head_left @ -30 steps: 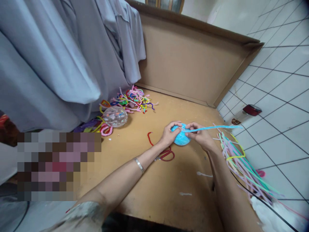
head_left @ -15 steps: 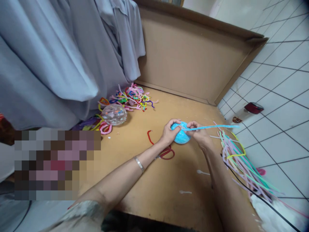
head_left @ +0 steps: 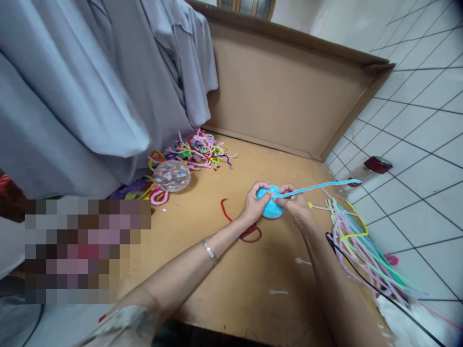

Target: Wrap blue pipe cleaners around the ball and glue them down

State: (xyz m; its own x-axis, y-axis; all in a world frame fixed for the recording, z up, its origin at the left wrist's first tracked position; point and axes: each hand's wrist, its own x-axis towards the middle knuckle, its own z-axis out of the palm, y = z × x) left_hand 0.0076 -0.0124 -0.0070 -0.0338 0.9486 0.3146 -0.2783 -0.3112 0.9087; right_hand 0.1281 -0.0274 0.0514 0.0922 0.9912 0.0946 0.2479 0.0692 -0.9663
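Note:
A round blue ball (head_left: 272,208), its surface covered in wound strands, is held above the table between both hands. My left hand (head_left: 256,202) is closed around its left side, thumb pressed on top. My right hand (head_left: 292,200) pinches at the ball's upper right, where a light blue pipe cleaner (head_left: 321,185) lies on the ball and sticks out to the right with its far end loose. Red-handled scissors (head_left: 251,233) lie below my left wrist, partly hidden by it. A short red pipe cleaner (head_left: 225,210) rests left of my left hand.
A clear faceted ball (head_left: 172,175) and a heap of colourful pipe cleaner pieces (head_left: 202,147) lie at the back left. Long pastel pipe cleaners (head_left: 361,250) and a black cable (head_left: 379,289) are on the right. A red-lidded jar (head_left: 376,165) stands by the tiled wall. Cardboard (head_left: 267,91) closes the back.
The loose end of the blue pipe cleaner has swung slightly upward. My right hand has shifted its fingers a little on the ball; the left keeps its hold.

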